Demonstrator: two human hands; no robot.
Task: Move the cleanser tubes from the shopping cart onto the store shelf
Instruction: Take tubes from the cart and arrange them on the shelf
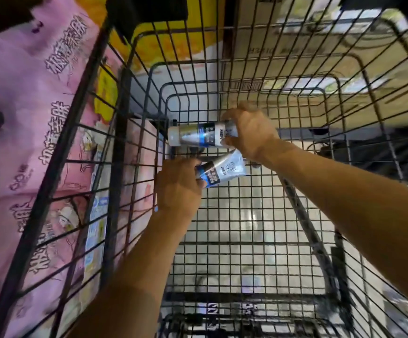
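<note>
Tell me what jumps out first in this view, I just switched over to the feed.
Two bare arms reach down into a black wire shopping cart, each gripping a silver-and-blue cleanser tube. The right hand holds the upper tube, lying sideways deep in the cart, while the left hand holds the lower tube, tilted just beneath it. Big pink packages fill the left side, outside the cart's wire wall.

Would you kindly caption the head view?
Left hand and right hand each grip a cleanser tube inside the wire shopping cart.
</note>
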